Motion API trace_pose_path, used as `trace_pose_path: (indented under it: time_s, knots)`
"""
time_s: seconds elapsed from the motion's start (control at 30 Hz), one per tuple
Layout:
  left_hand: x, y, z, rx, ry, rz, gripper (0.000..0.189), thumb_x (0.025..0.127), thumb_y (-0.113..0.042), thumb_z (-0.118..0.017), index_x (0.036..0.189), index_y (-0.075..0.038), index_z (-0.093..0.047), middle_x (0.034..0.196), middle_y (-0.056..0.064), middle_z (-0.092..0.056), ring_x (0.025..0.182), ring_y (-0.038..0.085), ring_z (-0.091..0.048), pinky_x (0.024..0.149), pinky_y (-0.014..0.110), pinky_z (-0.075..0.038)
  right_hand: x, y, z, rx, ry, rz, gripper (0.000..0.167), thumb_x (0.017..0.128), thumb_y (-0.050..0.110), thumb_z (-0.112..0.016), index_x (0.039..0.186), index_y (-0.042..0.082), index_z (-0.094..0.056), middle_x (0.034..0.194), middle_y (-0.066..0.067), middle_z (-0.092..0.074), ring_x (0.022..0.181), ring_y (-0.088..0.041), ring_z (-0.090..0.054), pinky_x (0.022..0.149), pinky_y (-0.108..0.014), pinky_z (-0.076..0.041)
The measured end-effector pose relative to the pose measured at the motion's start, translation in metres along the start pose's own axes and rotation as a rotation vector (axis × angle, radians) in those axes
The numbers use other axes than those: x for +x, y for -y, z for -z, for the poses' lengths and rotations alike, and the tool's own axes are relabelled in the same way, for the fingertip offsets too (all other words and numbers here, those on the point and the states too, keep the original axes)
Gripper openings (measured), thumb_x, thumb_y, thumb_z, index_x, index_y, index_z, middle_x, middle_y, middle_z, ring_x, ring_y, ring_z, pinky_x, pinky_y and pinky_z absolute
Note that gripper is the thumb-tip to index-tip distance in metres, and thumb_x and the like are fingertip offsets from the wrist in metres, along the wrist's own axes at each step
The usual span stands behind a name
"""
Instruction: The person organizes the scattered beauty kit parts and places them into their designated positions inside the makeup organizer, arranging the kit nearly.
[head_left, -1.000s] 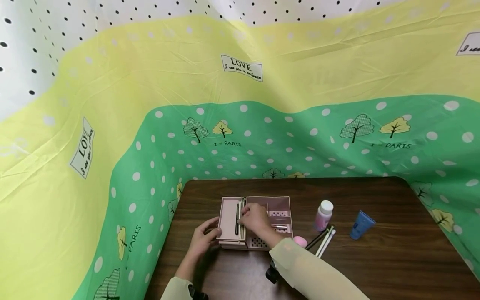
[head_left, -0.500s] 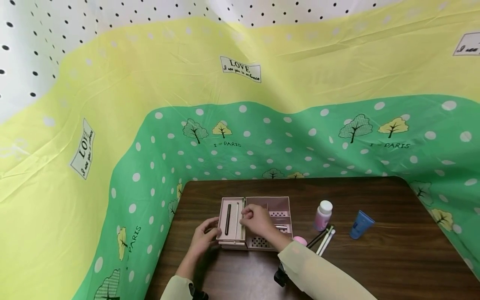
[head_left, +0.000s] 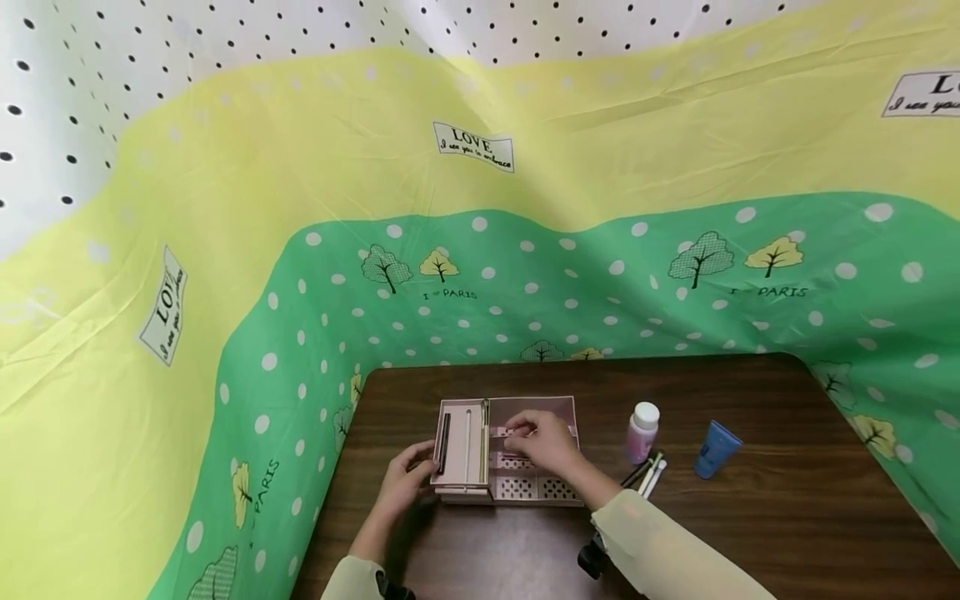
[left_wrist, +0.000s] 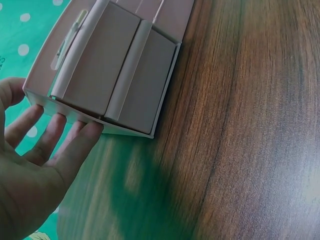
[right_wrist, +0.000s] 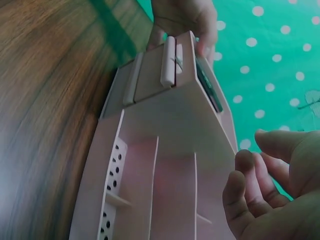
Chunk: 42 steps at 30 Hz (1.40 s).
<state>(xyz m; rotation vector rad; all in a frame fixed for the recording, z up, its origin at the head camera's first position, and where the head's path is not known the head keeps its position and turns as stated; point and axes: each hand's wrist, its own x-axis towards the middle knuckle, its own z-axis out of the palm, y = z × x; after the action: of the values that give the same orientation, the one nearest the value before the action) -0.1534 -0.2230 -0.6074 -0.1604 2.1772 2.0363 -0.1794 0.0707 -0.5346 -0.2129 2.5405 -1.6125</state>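
A pink desk organizer (head_left: 492,492) stands on the table, with two drawers at its left end and open compartments at its right. In its top tray (head_left: 456,475), a black pen (head_left: 444,443) lies along the left side and a slim white stick (head_left: 468,446) near the middle. A narrow slot at the tray's right side holds thin greenish sticks (head_left: 483,437). My left hand (head_left: 401,482) holds the organizer's left side, thumb at the top rim and fingers against the outer wall (left_wrist: 75,112). My right hand (head_left: 547,442) hovers over the compartments, fingers loosely bent and nothing between them.
Right of the organizer stand a pink bottle with a white cap (head_left: 642,433) and a blue tube (head_left: 717,450). Dark and white sticks (head_left: 654,477) lie before the bottle, partly behind my right sleeve. A patterned curtain (head_left: 480,275) borders the brown table (head_left: 795,500).
My right hand has let go of the white stick and moved right, off the tray. The black pen has shifted to the tray's left side, the white stick slightly left. The left hand stays put.
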Motion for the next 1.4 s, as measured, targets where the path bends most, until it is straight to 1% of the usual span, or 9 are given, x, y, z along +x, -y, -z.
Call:
trace_pose_path:
  time_s: [0.1, 0.2, 0.37, 0.53, 0.7, 0.8, 1.0, 1.2, 1.4]
  knots:
    - [-0.001, 0.003, 0.001, 0.002, 0.012, -0.003, 0.047, 0.094, -0.010, -0.070, 0.139, 0.001, -0.059, 0.125, 0.024, -0.059, 0.099, 0.018, -0.063, 0.080, 0.045, -0.061, -0.004, -0.004, 0.007, -0.006, -0.008, 0.006, 0.023, 0.082, 0.010, -0.083, 0.104, 0.010, -0.076, 0.084, 0.001, -0.070, 0.072, -0.013, -0.061, 0.063, -0.028, -0.053]
    - [-0.002, 0.004, 0.001, -0.001, 0.018, 0.002, 0.047, 0.095, -0.011, -0.070, 0.140, -0.001, -0.059, 0.126, 0.023, -0.059, 0.100, 0.017, -0.062, 0.082, 0.045, -0.061, -0.008, -0.008, 0.012, -0.006, -0.020, -0.010, 0.024, 0.082, 0.010, -0.083, 0.105, 0.009, -0.076, 0.084, 0.001, -0.069, 0.071, -0.013, -0.061, 0.062, -0.027, -0.053]
    - [-0.001, 0.004, 0.003, -0.011, 0.029, -0.010, 0.046, 0.096, -0.011, -0.070, 0.141, -0.003, -0.059, 0.127, 0.023, -0.059, 0.102, 0.017, -0.061, 0.082, 0.044, -0.059, -0.015, -0.014, 0.021, 0.001, -0.053, -0.024, 0.021, 0.083, 0.009, -0.082, 0.104, 0.010, -0.076, 0.086, 0.000, -0.071, 0.071, -0.012, -0.063, 0.064, -0.026, -0.055]
    - [0.000, 0.004, 0.004, -0.015, 0.039, -0.023, 0.047, 0.096, -0.011, -0.070, 0.141, -0.003, -0.058, 0.128, 0.023, -0.058, 0.102, 0.017, -0.061, 0.082, 0.043, -0.059, -0.021, -0.021, 0.032, 0.016, -0.076, -0.017, 0.018, 0.085, 0.007, -0.081, 0.102, 0.010, -0.076, 0.086, -0.001, -0.072, 0.071, -0.011, -0.065, 0.064, -0.025, -0.055]
    - [0.000, 0.006, 0.004, -0.005, 0.038, -0.024, 0.046, 0.097, -0.011, -0.070, 0.141, -0.003, -0.059, 0.126, 0.022, -0.059, 0.101, 0.017, -0.062, 0.083, 0.043, -0.059, -0.027, -0.032, 0.043, -0.018, -0.102, -0.025, 0.019, 0.085, 0.007, -0.080, 0.103, 0.009, -0.076, 0.085, -0.001, -0.073, 0.071, -0.009, -0.065, 0.062, -0.023, -0.054]
    - [0.001, 0.007, 0.004, -0.007, 0.038, -0.026, 0.047, 0.096, -0.011, -0.070, 0.141, -0.003, -0.059, 0.126, 0.022, -0.059, 0.102, 0.017, -0.062, 0.084, 0.044, -0.059, -0.032, -0.038, 0.050, -0.005, -0.113, -0.044, 0.019, 0.085, 0.007, -0.080, 0.103, 0.008, -0.075, 0.086, -0.002, -0.074, 0.070, -0.009, -0.066, 0.060, -0.024, -0.054]
    - [0.000, 0.008, 0.005, -0.007, 0.034, -0.034, 0.046, 0.096, -0.011, -0.071, 0.140, -0.003, -0.059, 0.126, 0.021, -0.060, 0.103, 0.017, -0.062, 0.084, 0.045, -0.059, -0.038, -0.049, 0.062, 0.052, -0.126, -0.059, 0.022, 0.085, 0.001, -0.079, 0.106, 0.000, -0.073, 0.086, -0.009, -0.074, 0.066, -0.011, -0.065, 0.054, -0.025, -0.054]
    - [0.000, 0.007, 0.005, -0.009, 0.033, -0.036, 0.045, 0.096, -0.009, -0.071, 0.139, -0.003, -0.060, 0.125, 0.022, -0.061, 0.103, 0.018, -0.062, 0.083, 0.044, -0.059, -0.044, -0.061, 0.070, 0.009, -0.149, -0.085, 0.027, 0.085, 0.007, -0.082, 0.108, -0.001, -0.072, 0.087, -0.009, -0.074, 0.068, -0.012, -0.064, 0.054, -0.025, -0.053]
    - [0.000, 0.007, 0.004, -0.017, 0.035, -0.030, 0.046, 0.096, -0.009, -0.071, 0.140, -0.003, -0.060, 0.125, 0.022, -0.061, 0.103, 0.019, -0.062, 0.082, 0.043, -0.060, -0.051, -0.074, 0.079, -0.062, -0.165, -0.094, 0.026, 0.086, 0.008, -0.081, 0.109, -0.001, -0.073, 0.088, -0.006, -0.074, 0.075, -0.011, -0.064, 0.063, -0.023, -0.051]
